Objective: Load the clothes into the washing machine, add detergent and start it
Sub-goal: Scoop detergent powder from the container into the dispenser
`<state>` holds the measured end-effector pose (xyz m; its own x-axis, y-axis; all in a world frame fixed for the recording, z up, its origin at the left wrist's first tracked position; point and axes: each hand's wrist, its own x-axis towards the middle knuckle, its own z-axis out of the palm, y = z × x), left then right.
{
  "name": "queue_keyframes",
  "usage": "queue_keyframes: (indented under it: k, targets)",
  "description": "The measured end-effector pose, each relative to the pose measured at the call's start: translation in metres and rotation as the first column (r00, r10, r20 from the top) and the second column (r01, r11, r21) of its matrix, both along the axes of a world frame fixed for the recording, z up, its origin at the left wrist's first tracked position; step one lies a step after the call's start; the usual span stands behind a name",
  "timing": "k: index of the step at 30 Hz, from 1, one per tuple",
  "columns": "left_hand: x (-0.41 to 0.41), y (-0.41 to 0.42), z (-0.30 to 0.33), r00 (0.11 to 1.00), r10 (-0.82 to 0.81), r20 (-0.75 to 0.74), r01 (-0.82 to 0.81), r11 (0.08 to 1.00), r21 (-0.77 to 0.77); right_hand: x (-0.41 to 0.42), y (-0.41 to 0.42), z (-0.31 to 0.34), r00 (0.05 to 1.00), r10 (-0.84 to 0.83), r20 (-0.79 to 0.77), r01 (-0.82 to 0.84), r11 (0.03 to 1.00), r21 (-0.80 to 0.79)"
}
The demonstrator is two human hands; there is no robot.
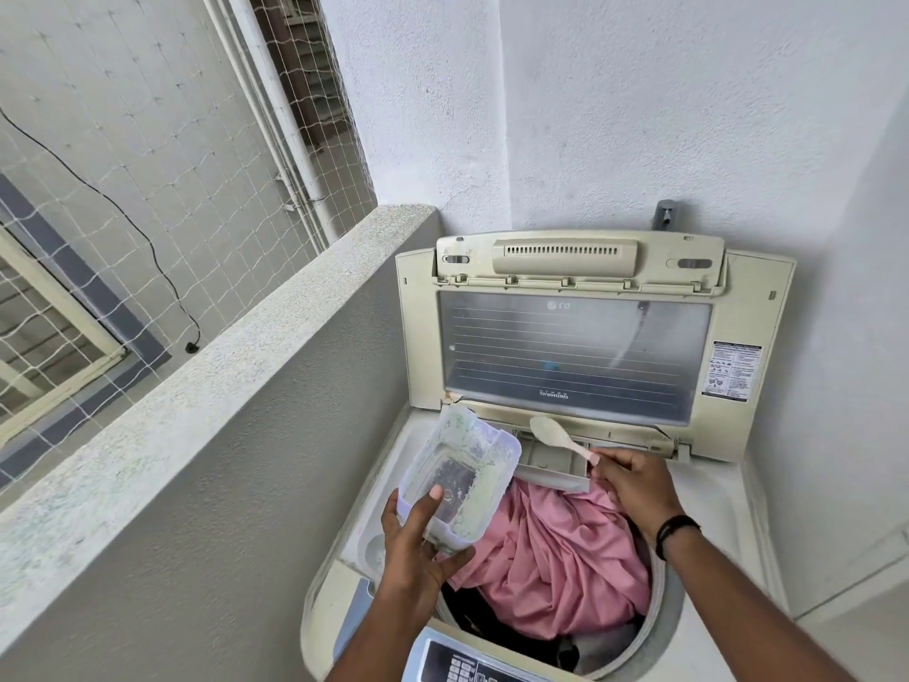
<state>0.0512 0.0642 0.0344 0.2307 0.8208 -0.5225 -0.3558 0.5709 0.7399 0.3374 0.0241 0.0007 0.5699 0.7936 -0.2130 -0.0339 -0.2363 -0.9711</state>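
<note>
Left hand point(418, 539) grips clear detergent tub point(460, 477), residue-smeared, nearly empty. Right hand point(634, 484) pinches pale spoon point(560, 438) over detergent drawer point(556, 460). Pink cloth point(556, 558) fills drum; concrete ledge point(211, 366) close on left.

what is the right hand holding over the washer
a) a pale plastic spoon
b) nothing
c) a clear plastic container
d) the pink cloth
a: the right hand pinches the handle of a pale spoon above the pulled-out detergent drawer, while the clear container is in the left hand and the pink cloth lies in the drum.
</note>
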Motion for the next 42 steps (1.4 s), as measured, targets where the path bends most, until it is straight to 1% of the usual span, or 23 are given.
queue_keyframes:
  k: [5,8,9,11,14,17,19,20,22,23,25,26,28,29,33,35,38,42]
  targets:
    - [-0.002,-0.005,0.001,1.0,-0.016,0.007,0.016,0.999,0.031,-0.016,-0.014,0.062,0.973,0.057,-0.225,-0.016,0.984,0.179]
    - [-0.011,-0.007,0.002,0.999,-0.038,-0.002,0.038,0.997,0.071,-0.023,-0.029,0.089,0.949,0.138,-0.284,-0.065,0.966,0.252]
    - [-0.014,-0.008,0.002,0.999,-0.047,-0.006,0.047,0.995,0.085,-0.026,-0.034,0.095,0.948,0.167,-0.269,-0.094,0.96,0.264]
    - [-0.02,-0.01,0.004,0.998,-0.068,-0.018,0.069,0.991,0.11,-0.033,-0.04,0.102,0.955,0.23,-0.188,-0.178,0.949,0.259]
    - [-0.026,-0.013,0.004,0.995,-0.094,-0.04,0.099,0.984,0.145,-0.051,-0.043,0.107,0.938,0.346,-0.027,-0.338,0.929,0.148]
    - [-0.028,-0.015,0.006,0.991,-0.115,-0.062,0.124,0.975,0.186,-0.076,-0.041,0.101,0.891,0.41,0.196,-0.421,0.907,0.016]
    - [-0.029,-0.016,0.008,0.986,-0.138,-0.089,0.154,0.965,0.212,-0.092,-0.039,0.092,0.797,0.471,0.379,-0.474,0.876,-0.091]
    - [-0.029,-0.017,0.008,0.983,-0.152,-0.104,0.172,0.959,0.225,-0.098,-0.039,0.088,0.727,0.5,0.471,-0.49,0.858,-0.156]
    - [-0.029,-0.019,0.01,0.976,-0.172,-0.133,0.2,0.949,0.245,-0.108,-0.039,0.085,0.544,0.514,0.663,-0.485,0.838,-0.251]
    - [-0.028,-0.019,0.011,0.974,-0.175,-0.144,0.207,0.946,0.25,-0.113,-0.04,0.084,0.455,0.512,0.728,-0.483,0.829,-0.281]
    - [-0.027,-0.02,0.011,0.972,-0.177,-0.155,0.212,0.943,0.256,-0.12,-0.041,0.082,0.323,0.511,0.797,-0.489,0.811,-0.322]
    - [-0.027,-0.02,0.011,0.972,-0.174,-0.159,0.211,0.943,0.257,-0.122,-0.042,0.081,0.283,0.518,0.807,-0.496,0.799,-0.339]
    - [-0.028,-0.019,0.011,0.972,-0.164,-0.168,0.204,0.946,0.252,-0.125,-0.042,0.079,0.229,0.546,0.806,-0.512,0.771,-0.377]
    - [-0.029,-0.018,0.01,0.972,-0.159,-0.173,0.2,0.947,0.25,-0.126,-0.042,0.078,0.218,0.556,0.802,-0.522,0.761,-0.386]
    - [-0.029,-0.017,0.009,0.971,-0.161,-0.179,0.203,0.946,0.251,-0.132,-0.041,0.074,0.255,0.588,0.768,-0.564,0.735,-0.376]
    - [-0.028,-0.017,0.01,0.97,-0.162,-0.18,0.204,0.946,0.251,-0.134,-0.039,0.07,0.309,0.601,0.737,-0.568,0.739,-0.363]
    - [-0.028,-0.018,0.011,0.969,-0.165,-0.183,0.208,0.945,0.251,-0.134,-0.034,0.066,0.476,0.616,0.628,-0.577,0.757,-0.306]
    - [-0.029,-0.016,0.012,0.968,-0.161,-0.194,0.206,0.948,0.241,-0.132,-0.034,0.07,0.691,0.604,0.398,-0.559,0.795,-0.235]
